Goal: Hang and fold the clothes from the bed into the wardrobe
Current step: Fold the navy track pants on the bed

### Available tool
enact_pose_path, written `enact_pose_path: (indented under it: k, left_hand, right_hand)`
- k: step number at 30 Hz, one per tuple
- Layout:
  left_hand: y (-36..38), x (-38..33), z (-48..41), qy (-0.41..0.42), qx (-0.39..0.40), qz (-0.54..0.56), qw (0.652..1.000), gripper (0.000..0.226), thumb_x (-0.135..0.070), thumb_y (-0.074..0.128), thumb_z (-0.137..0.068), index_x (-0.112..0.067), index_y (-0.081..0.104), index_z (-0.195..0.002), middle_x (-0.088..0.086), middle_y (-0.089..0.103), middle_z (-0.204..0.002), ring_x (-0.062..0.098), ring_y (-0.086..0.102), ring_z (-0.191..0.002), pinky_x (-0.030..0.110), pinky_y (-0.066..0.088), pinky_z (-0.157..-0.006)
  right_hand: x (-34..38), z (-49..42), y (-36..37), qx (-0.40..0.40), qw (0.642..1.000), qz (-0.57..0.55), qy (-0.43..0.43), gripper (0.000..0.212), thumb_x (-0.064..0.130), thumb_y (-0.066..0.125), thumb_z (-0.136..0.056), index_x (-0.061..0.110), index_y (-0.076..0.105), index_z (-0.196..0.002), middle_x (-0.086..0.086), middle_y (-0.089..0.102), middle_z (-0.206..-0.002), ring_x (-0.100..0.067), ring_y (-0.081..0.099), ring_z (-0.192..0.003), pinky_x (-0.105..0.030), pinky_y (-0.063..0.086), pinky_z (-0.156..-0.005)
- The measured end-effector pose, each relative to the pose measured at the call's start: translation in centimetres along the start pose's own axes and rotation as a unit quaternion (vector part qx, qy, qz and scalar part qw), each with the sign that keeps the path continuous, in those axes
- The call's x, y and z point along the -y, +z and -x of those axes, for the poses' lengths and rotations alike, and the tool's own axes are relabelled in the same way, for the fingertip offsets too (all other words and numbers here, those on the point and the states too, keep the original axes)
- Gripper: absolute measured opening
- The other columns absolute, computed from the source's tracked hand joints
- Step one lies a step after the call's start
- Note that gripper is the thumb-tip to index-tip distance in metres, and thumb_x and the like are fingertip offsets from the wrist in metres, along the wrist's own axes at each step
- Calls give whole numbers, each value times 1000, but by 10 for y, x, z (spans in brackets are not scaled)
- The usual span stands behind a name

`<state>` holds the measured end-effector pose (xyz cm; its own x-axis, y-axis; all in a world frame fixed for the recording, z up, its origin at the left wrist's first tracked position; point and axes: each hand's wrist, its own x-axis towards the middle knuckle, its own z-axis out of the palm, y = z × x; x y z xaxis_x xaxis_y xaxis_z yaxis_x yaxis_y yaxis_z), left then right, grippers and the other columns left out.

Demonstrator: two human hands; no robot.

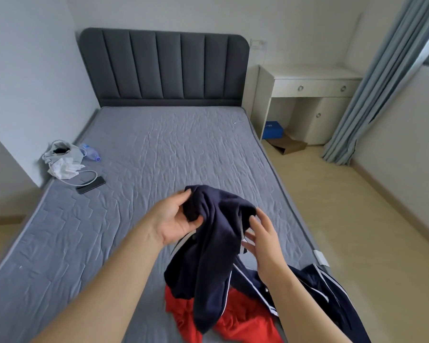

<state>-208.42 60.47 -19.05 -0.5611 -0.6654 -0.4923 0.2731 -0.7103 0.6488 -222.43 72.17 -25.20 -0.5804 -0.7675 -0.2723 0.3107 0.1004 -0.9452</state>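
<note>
A dark navy garment (213, 246) with thin white stripes hangs above the bed (159, 149). My left hand (174, 219) grips its bunched upper end. My right hand (263, 238) has its fingertips in the fabric's right edge, near a white stripe. The garment's lower part trails down onto a red garment (235, 318) lying crumpled at the bed's near edge. More navy cloth with white stripes (332, 293) hangs over the bed's right side. No wardrobe is in view.
A white bag (63, 154), a plastic bottle (91, 152), a phone (91, 184) and a white cable lie at the bed's left edge. A white desk (310, 87) stands to the right of the grey headboard, with a blue box (273, 129) under it. Curtains (382, 82) hang at right.
</note>
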Motion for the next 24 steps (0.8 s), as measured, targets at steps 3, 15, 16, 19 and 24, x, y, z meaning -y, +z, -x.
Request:
enact_pose_path:
  k: [3,15,16,19,24]
  left_hand:
    - [16,-7,2,9,27,43,999,23,-16,42,-98,-7,59,-86,8,71,-67,18,69,-57,34,58,-54]
    - [41,-17,10,28,83,117,989,25,-13,42,-98,-1,61,-86,11,71,-70,21,71,-63,35,58,-55]
    - [39,-18,9,45,88,91,991,23,-11,41,-98,-1,60,-89,10,72,-75,20,71,-67,34,58,-58]
    - [28,-10,2,117,57,-120,984,20,-3,39,-97,-13,55,-101,2,66,-98,13,66,-83,38,54,-72]
    - [13,24,4,105,70,-365,923,49,-22,51,-93,-31,32,-138,-17,35,-136,7,43,-119,39,33,-100]
  right_hand:
    - [-13,10,-2,51,998,-25,5,39,32,51,-95,48,36,-128,11,62,-120,-5,62,-103,-30,51,-87]
    - [-31,23,-6,-5,969,235,-74,14,27,63,-87,38,57,-92,16,68,-94,-6,64,-94,-23,51,-80]
    - [-29,22,-6,-25,968,238,-78,10,28,58,-90,37,57,-89,16,67,-92,-7,64,-93,-25,51,-79]
    - [-12,14,-7,-62,988,132,-58,13,27,50,-95,24,63,-94,5,71,-91,-11,67,-89,-31,54,-77]
    - [39,-9,-1,-70,988,-133,25,18,21,46,-98,12,61,-94,-5,73,-79,-16,70,-71,-27,55,-57]
